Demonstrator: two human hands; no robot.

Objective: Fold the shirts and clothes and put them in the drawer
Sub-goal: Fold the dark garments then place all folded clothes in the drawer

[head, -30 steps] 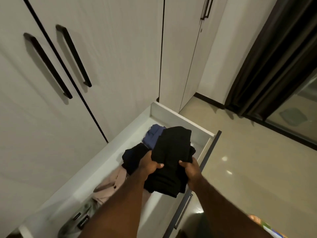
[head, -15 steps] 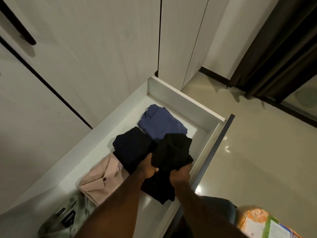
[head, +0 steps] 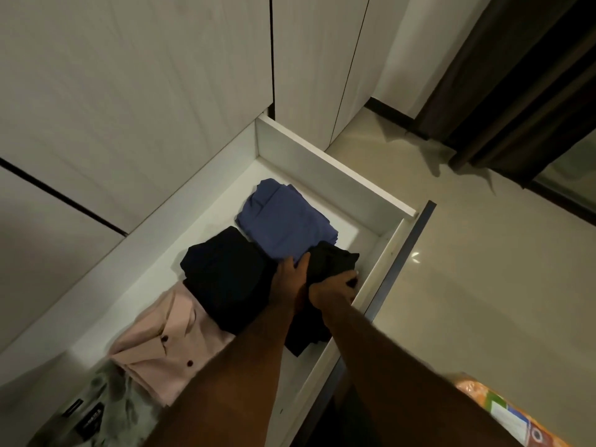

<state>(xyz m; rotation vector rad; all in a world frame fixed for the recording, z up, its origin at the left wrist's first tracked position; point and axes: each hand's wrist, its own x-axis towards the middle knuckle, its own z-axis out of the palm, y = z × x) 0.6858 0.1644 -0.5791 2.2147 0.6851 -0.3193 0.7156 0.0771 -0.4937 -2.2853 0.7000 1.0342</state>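
A white drawer (head: 325,159) stands pulled out from the wardrobe. Inside lie a folded blue garment (head: 283,217), a folded dark navy garment (head: 225,275), a pink buttoned shirt (head: 161,346) and a grey-green patterned garment (head: 106,404). A folded black garment (head: 332,259) sits low in the drawer against its front wall, beside the blue one. My left hand (head: 290,279) presses along its left edge with straight fingers. My right hand (head: 332,288) grips its near right side with curled fingers. My forearms hide the garment's near part.
Wardrobe doors (head: 129,91) rise behind the drawer. Glossy tiled floor (head: 483,285) lies to the right, with dark curtains (head: 522,75) at the upper right. An orange and green packet (head: 512,417) shows at the bottom right edge.
Both hands have lowered the black garment from above the drawer down into it, next to the blue garment. The left hand's fingers have straightened. The camera has tilted down.
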